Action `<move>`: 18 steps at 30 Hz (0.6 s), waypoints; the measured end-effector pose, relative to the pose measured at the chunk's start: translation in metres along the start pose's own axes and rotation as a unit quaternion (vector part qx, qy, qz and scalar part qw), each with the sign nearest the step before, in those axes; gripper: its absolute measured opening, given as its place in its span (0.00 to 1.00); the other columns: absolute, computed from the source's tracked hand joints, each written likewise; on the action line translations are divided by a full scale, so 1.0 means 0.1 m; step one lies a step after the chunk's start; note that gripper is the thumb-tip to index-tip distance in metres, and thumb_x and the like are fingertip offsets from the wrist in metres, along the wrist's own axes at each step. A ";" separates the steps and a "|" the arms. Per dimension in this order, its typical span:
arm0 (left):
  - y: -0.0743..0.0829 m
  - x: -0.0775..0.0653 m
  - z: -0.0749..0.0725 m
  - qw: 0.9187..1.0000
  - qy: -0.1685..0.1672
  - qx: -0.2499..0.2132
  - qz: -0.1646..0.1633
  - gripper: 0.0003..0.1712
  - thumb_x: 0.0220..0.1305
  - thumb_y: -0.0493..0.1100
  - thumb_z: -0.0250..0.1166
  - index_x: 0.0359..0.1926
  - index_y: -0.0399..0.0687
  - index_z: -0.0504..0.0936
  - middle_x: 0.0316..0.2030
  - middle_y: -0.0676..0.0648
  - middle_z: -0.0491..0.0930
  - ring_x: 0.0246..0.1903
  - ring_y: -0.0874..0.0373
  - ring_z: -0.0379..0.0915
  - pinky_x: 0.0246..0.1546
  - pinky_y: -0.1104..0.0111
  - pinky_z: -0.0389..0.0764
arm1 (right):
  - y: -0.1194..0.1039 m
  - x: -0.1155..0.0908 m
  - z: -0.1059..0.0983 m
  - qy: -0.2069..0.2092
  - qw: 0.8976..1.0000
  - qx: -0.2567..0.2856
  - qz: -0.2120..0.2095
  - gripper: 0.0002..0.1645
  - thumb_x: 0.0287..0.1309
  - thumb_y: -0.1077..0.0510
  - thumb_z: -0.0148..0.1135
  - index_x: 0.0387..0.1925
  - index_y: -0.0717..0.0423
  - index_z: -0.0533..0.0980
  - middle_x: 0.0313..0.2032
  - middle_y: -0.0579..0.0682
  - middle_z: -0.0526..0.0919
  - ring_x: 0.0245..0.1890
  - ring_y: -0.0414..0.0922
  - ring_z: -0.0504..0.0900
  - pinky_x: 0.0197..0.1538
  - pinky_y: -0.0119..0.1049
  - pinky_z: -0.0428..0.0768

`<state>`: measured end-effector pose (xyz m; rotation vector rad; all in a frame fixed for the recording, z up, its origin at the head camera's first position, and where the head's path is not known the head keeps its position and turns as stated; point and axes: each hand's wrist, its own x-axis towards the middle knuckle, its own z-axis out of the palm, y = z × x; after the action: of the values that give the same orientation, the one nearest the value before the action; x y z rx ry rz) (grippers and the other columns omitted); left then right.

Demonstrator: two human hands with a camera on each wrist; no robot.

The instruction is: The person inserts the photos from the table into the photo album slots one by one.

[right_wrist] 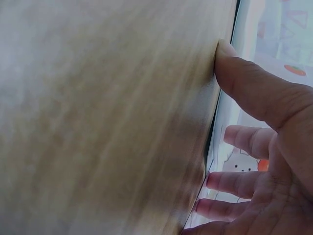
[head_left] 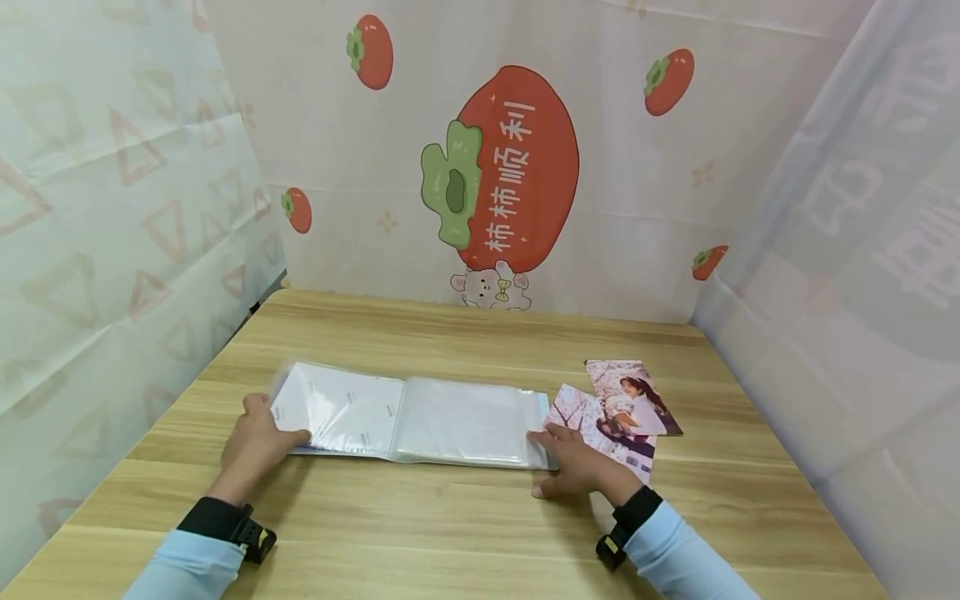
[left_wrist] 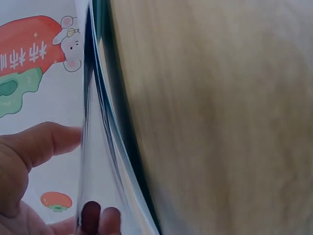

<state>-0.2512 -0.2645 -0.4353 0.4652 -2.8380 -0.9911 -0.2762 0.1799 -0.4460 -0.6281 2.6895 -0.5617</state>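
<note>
A photo album (head_left: 465, 425) with clear pockets lies spread on the table. Its left page (head_left: 348, 408) shows a white sheet with faint small print under shiny plastic; the right page looks blank. My left hand (head_left: 258, 437) pinches a clear plastic sleeve (left_wrist: 95, 171) at the album's left edge, thumb in front and fingertips seen through the film. At the album's lower right corner, my right hand (head_left: 577, 462) rests with fingers spread. In the right wrist view, its thumb (right_wrist: 254, 85) touches the table and its other fingers lie near the album edge.
Two photo prints with pink blossoms lie to the right of the album: an upper print (head_left: 630, 396) overlaps a lower print (head_left: 615, 442), which the right hand partly covers. Wood-grain table (head_left: 420, 533) extends in front. Printed cloth (head_left: 615, 208) hangs behind and at both sides.
</note>
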 end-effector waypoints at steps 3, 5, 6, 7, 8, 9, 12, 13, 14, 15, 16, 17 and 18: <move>-0.01 0.01 -0.01 0.998 -0.040 0.040 -0.003 0.49 0.46 0.49 0.71 0.53 0.20 0.52 0.39 0.21 0.66 0.34 0.35 0.68 0.30 0.51 0.69 | 0.00 0.00 0.00 0.002 1.000 0.001 -0.003 0.46 0.46 0.50 0.72 0.66 0.55 0.62 0.66 0.65 0.52 0.65 0.67 0.48 0.59 0.61 0.55; -0.01 0.02 -0.03 0.996 -0.065 0.061 -0.009 0.49 0.47 0.51 0.71 0.51 0.20 0.53 0.36 0.22 0.66 0.31 0.37 0.68 0.27 0.52 0.69 | 0.01 0.00 0.00 0.005 1.000 0.002 -0.006 0.46 0.46 0.50 0.72 0.65 0.56 0.63 0.66 0.66 0.52 0.64 0.67 0.48 0.59 0.61 0.55; -0.01 0.02 -0.03 0.995 -0.076 0.070 -0.011 0.49 0.47 0.52 0.71 0.51 0.20 0.53 0.35 0.23 0.66 0.30 0.38 0.68 0.26 0.52 0.69 | 0.01 -0.01 0.00 0.005 1.000 0.002 -0.007 0.46 0.46 0.50 0.72 0.65 0.56 0.63 0.66 0.66 0.52 0.64 0.67 0.48 0.59 0.62 0.55; -0.02 0.02 -0.03 0.993 -0.086 0.077 -0.013 0.49 0.48 0.53 0.70 0.50 0.19 0.53 0.35 0.23 0.66 0.30 0.38 0.68 0.26 0.52 0.69 | 0.01 -0.01 0.00 0.006 1.000 0.002 -0.009 0.46 0.46 0.50 0.72 0.65 0.56 0.63 0.66 0.66 0.52 0.64 0.68 0.48 0.59 0.62 0.55; -0.02 0.02 -0.04 0.992 -0.094 0.084 -0.013 0.49 0.48 0.53 0.70 0.50 0.18 0.53 0.35 0.22 0.66 0.30 0.38 0.68 0.26 0.52 0.69 | 0.01 -0.01 0.00 0.006 1.000 0.002 -0.009 0.46 0.46 0.50 0.72 0.65 0.56 0.63 0.66 0.66 0.52 0.64 0.68 0.48 0.59 0.62 0.55; -0.02 0.03 -0.04 0.991 -0.101 0.089 -0.012 0.50 0.48 0.54 0.70 0.51 0.17 0.52 0.36 0.22 0.65 0.31 0.37 0.68 0.27 0.51 0.69 | 0.01 -0.01 0.00 0.006 1.000 0.002 -0.009 0.46 0.46 0.50 0.72 0.65 0.56 0.63 0.66 0.66 0.52 0.64 0.68 0.47 0.59 0.62 0.54; -0.03 0.03 -0.04 0.988 -0.115 0.097 -0.012 0.51 0.49 0.54 0.69 0.51 0.15 0.53 0.37 0.20 0.63 0.34 0.35 0.66 0.30 0.48 0.70 | 0.01 -0.01 0.00 0.005 1.000 0.001 -0.007 0.46 0.46 0.50 0.72 0.65 0.55 0.63 0.66 0.66 0.52 0.64 0.68 0.47 0.59 0.62 0.54; -0.03 0.03 -0.03 0.988 -0.119 0.099 -0.014 0.51 0.49 0.54 0.69 0.51 0.14 0.53 0.37 0.20 0.62 0.34 0.33 0.65 0.31 0.47 0.69 | 0.01 -0.01 0.00 0.004 1.000 0.001 -0.006 0.46 0.46 0.50 0.72 0.65 0.55 0.63 0.66 0.66 0.52 0.64 0.68 0.47 0.59 0.62 0.54; -0.03 0.03 -0.03 0.987 -0.122 0.101 -0.015 0.51 0.49 0.54 0.69 0.51 0.14 0.54 0.37 0.21 0.61 0.35 0.32 0.64 0.32 0.46 0.69 | 0.01 -0.01 0.00 0.004 1.000 0.001 -0.005 0.46 0.46 0.50 0.72 0.65 0.55 0.63 0.66 0.65 0.52 0.64 0.67 0.47 0.59 0.62 0.55; -0.03 0.03 -0.02 0.987 -0.126 0.103 -0.016 0.51 0.48 0.55 0.69 0.51 0.14 0.54 0.37 0.21 0.60 0.36 0.31 0.63 0.33 0.45 0.68 | 0.01 -0.01 0.00 0.004 1.000 0.000 -0.005 0.46 0.46 0.49 0.72 0.65 0.55 0.63 0.66 0.65 0.52 0.64 0.67 0.48 0.58 0.62 0.55; -0.02 0.04 -0.01 0.986 -0.128 0.104 -0.018 0.51 0.48 0.55 0.69 0.52 0.14 0.55 0.37 0.21 0.60 0.37 0.30 0.62 0.34 0.44 0.68 | 0.00 -0.01 0.00 0.005 1.000 0.000 -0.005 0.46 0.46 0.49 0.72 0.65 0.55 0.63 0.66 0.65 0.52 0.64 0.67 0.48 0.58 0.62 0.55; -0.02 0.04 -0.01 0.986 -0.129 0.105 -0.019 0.51 0.48 0.54 0.69 0.52 0.15 0.55 0.36 0.22 0.59 0.37 0.29 0.61 0.34 0.42 0.67 | 0.00 -0.01 0.00 0.004 1.000 0.000 -0.004 0.46 0.46 0.49 0.72 0.65 0.55 0.63 0.66 0.65 0.52 0.64 0.67 0.48 0.58 0.62 0.55; -0.01 0.04 -0.01 0.986 -0.130 0.107 -0.018 0.51 0.48 0.54 0.69 0.53 0.15 0.55 0.36 0.22 0.58 0.38 0.28 0.59 0.35 0.41 0.67 | 0.00 -0.01 0.00 0.005 1.000 -0.001 -0.004 0.46 0.46 0.49 0.72 0.65 0.55 0.63 0.66 0.65 0.52 0.64 0.67 0.48 0.58 0.62 0.55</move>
<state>-0.2548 -0.2670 -0.4357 0.4378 -3.2003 -0.8093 -0.2751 0.1801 -0.4453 -0.6387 2.6973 -0.5667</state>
